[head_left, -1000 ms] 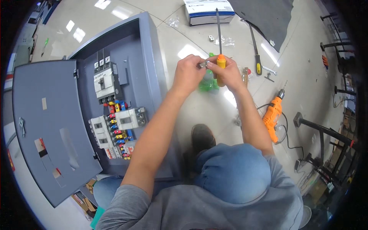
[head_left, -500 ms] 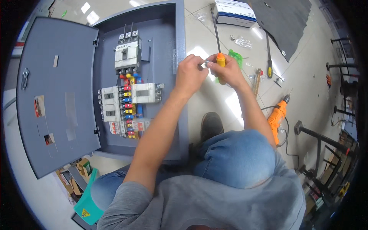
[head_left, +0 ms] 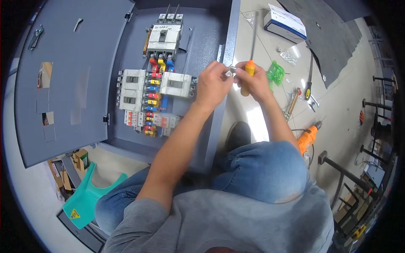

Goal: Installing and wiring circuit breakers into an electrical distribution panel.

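Observation:
In front of me, over the right edge of the grey electrical cabinet [head_left: 231,38], both hands come close together. My left hand [head_left: 213,86] is closed, pinching a small silvery metal piece [head_left: 230,73] in its fingertips; its exact kind is too small to make out. My right hand [head_left: 259,84] is wrapped round the yellow handle of a screwdriver [head_left: 249,70] whose long shaft points away from me. The right thumb and fingertip reach the metal piece too. Inside the cabinet, a large circuit breaker [head_left: 163,40] sits above smaller breakers [head_left: 176,84] and coloured busbars [head_left: 152,95].
The cabinet door [head_left: 63,97] stands swung out to the left. On the floor at right lie a green plastic bag [head_left: 276,73], a box [head_left: 286,25], another screwdriver [head_left: 309,82] and an orange drill [head_left: 308,138]. A teal stool [head_left: 84,198] is at lower left.
The view has shifted, so the cabinet and the floor items appear farther right and a little higher. The metal piece shows more clearly between my fingers; both hands keep their hold.

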Demonstrator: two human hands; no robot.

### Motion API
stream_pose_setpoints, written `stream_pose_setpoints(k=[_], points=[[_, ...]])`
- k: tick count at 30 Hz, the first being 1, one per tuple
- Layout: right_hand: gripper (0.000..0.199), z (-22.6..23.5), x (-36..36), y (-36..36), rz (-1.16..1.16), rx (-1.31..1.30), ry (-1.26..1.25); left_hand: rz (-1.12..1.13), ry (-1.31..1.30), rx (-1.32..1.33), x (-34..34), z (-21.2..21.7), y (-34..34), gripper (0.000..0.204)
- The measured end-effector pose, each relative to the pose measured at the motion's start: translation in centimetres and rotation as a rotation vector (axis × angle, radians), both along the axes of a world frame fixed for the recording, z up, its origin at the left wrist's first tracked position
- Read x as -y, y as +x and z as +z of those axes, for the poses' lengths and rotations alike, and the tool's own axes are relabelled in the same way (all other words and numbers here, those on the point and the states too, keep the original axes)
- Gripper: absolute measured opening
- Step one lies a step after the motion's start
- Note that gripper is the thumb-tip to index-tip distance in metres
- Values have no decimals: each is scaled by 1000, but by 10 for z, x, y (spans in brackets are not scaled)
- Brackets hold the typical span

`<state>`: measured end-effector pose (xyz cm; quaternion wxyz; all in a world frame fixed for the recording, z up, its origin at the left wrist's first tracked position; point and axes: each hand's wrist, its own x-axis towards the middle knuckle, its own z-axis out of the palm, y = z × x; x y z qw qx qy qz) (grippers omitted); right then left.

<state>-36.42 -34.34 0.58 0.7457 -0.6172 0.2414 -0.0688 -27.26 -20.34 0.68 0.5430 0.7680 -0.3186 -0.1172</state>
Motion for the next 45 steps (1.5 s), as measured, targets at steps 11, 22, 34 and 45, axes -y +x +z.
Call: stream_pose_setpoints(k=[11, 22, 34, 45], points=[[24, 6, -10, 7, -51, 18, 194, -56, -156, 249, -15, -7, 2, 14], [30, 49, -5, 35, 308, -177, -233, -88, -282, -793, -49, -1, 6, 21], [38, 144, -8, 6, 506, -559, -620, 541, -283, -1181, -72, -33, -41, 18], [34, 144, 4, -42, 404, -448, -954, 398, -594, -1480, -73, -82, -49, 13]])
